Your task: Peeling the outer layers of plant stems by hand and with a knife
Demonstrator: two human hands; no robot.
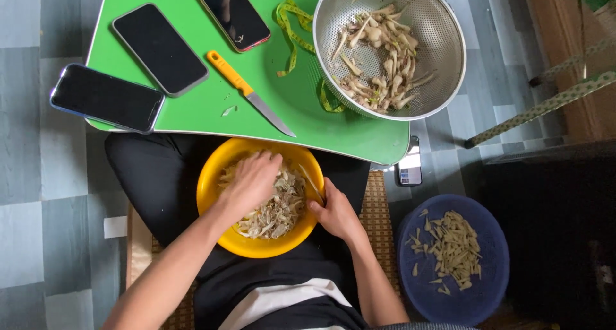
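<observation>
A yellow bowl (212, 176) rests on my lap, filled with pale shredded mushroom pieces (282, 208). My left hand (251, 181) is pressed palm-down into the shreds, fingers curled among them. My right hand (335, 213) grips the bowl's right rim, thumb at the edge. A metal colander (443, 22) on the green table (192, 112) holds larger torn mushroom pieces (378, 54). An orange-handled knife (247, 91) lies on the table just above the bowl.
Three dark phones (106, 97) (160, 47) (232, 12) lie on the table's left and top. A yellow measuring tape (290, 31) curls beside the colander. A blue lid (417, 253) with mushroom trimmings sits on the floor at right; a fourth phone (409, 166) lies by the table edge.
</observation>
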